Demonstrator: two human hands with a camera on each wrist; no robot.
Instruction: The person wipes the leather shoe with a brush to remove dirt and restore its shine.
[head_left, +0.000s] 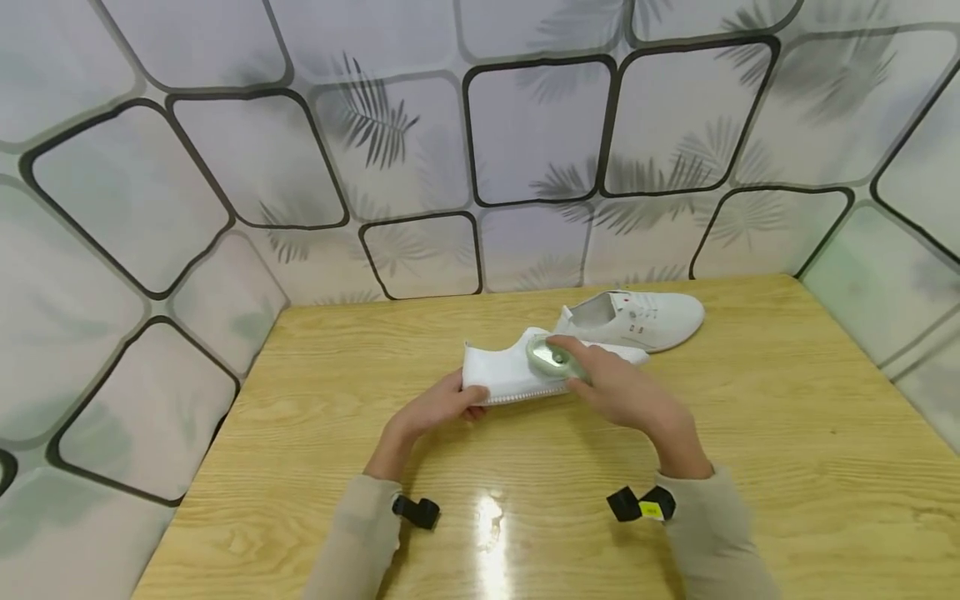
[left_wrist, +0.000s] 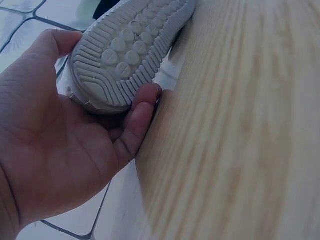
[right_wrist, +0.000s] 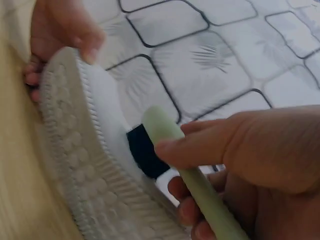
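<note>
A white shoe is tilted on its side over the table, its toe pointing right. My left hand grips it by the heel, thumb on one side and fingers curled under the other. In the left wrist view the ridged, studded sole faces the camera. My right hand holds a pale green brush against the upper of this shoe. Dark bristles meet the white side just above the sole edge in the right wrist view. Part of the toe is hidden behind the right hand.
A second white shoe with lace eyelets stands just behind the held one, toe to the right. Both are at the wooden table. A patterned wall covering rises at the table's back and sides.
</note>
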